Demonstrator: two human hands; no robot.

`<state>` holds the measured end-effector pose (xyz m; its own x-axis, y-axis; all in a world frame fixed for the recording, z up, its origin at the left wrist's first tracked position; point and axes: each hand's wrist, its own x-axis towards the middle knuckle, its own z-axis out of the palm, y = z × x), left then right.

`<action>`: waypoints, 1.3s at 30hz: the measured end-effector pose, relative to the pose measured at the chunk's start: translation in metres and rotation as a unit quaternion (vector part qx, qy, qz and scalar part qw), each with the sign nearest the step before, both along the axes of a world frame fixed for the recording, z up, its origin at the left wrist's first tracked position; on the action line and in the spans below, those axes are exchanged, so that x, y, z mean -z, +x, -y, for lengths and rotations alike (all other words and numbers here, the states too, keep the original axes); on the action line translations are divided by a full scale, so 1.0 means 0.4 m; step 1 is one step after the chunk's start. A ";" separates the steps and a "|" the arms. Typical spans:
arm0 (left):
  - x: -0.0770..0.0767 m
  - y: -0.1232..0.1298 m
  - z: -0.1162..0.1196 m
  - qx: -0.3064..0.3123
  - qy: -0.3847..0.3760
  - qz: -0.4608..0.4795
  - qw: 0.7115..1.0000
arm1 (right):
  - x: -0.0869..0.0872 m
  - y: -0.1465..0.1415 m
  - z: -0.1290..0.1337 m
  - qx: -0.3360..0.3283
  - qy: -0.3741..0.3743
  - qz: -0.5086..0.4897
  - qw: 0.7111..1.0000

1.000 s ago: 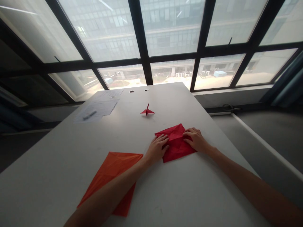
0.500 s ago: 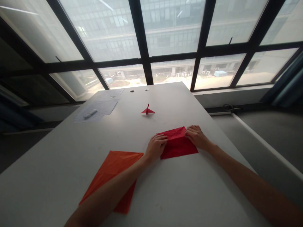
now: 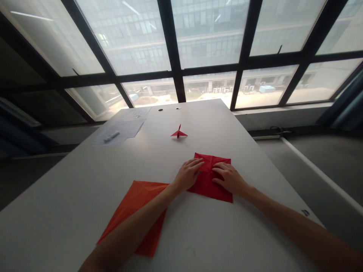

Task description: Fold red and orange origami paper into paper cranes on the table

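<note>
A creased red sheet of paper [image 3: 219,190] lies opened out on the white table, right of centre. My left hand [image 3: 188,173] rests on its left part with the fingers stretched out over the paper. On the right part lies my right hand [image 3: 229,178], its fingers spread and pointing left toward the middle creases. A small gap separates the fingertips of the two hands. An orange sheet [image 3: 136,200] lies to the left, partly covered by my left forearm.
A folded red paper figure [image 3: 178,133] stands farther back on the white table [image 3: 79,196]. Printed white sheets [image 3: 127,129] with a whitish marker-like object [image 3: 112,136] lie at the back left. Windows rise behind the table.
The red paper was folded over at its far edge and now lies opened flatter and turned. My right hand has moved from its far right corner down and left onto the sheet.
</note>
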<state>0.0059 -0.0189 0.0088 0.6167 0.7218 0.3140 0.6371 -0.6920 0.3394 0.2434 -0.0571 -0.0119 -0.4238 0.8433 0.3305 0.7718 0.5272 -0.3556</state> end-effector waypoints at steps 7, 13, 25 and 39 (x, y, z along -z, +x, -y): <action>0.037 -0.019 -0.031 0.051 -0.059 -0.101 0.992 | 0.034 0.040 -0.022 -0.004 -0.017 -0.015 1.000; 0.042 -0.013 -0.032 0.046 -0.046 -0.048 0.997 | 0.040 0.031 -0.027 0.005 -0.003 -0.056 0.998; 0.013 -0.006 -0.028 -0.016 -0.054 0.135 0.989 | 0.021 0.020 -0.033 -0.018 0.021 -0.140 0.990; -0.005 0.034 0.036 -0.044 0.025 0.017 0.999 | 0.021 -0.006 -0.023 0.075 0.022 -0.155 0.985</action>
<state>0.0195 -0.0333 0.0109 0.5395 0.7562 0.3703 0.6853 -0.6499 0.3287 0.2412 -0.0479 -0.0202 -0.1687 0.8702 0.4630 0.6996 0.4366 -0.5657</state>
